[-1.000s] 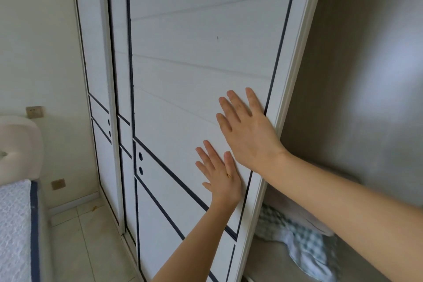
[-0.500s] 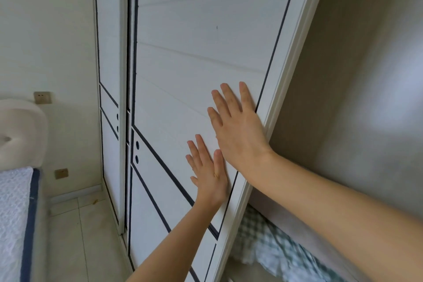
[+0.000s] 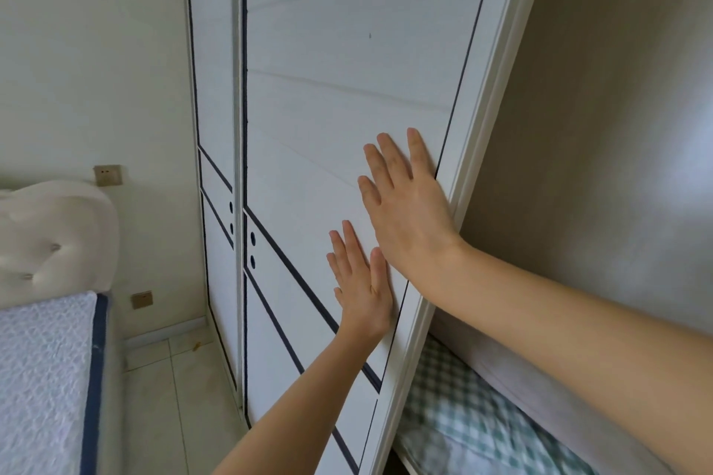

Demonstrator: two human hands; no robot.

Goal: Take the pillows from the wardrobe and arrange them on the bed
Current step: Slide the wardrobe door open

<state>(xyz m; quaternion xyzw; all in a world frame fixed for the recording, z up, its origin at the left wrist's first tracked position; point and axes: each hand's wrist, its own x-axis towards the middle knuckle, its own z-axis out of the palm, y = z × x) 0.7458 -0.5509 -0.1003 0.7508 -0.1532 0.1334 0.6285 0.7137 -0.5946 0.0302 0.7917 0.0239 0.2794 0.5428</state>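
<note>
A white sliding wardrobe door (image 3: 339,96) with dark trim lines fills the middle of the head view. My left hand (image 3: 362,281) lies flat on it, fingers spread and pointing up. Just above and to the right, my right hand (image 3: 409,204) is also pressed flat on the door near its right edge. Right of the door the wardrobe (image 3: 602,127) stands open, with a bare beige inner wall. A green-and-white checked pillow (image 3: 463,420) lies on a low shelf inside, partly hidden by the door and my right arm. The bed (image 3: 42,378) with a white textured cover sits at the lower left.
A second white door panel (image 3: 216,127) stands behind the first, toward the corner. A padded cream headboard (image 3: 50,239) rises behind the bed. Wall sockets (image 3: 108,174) sit on the pale wall. A narrow strip of tiled floor (image 3: 169,397) runs between bed and wardrobe.
The sliding door has moved left over the panel behind it, both flat hands going with it. The wardrobe opening is wider and more of the checked pillow shows.
</note>
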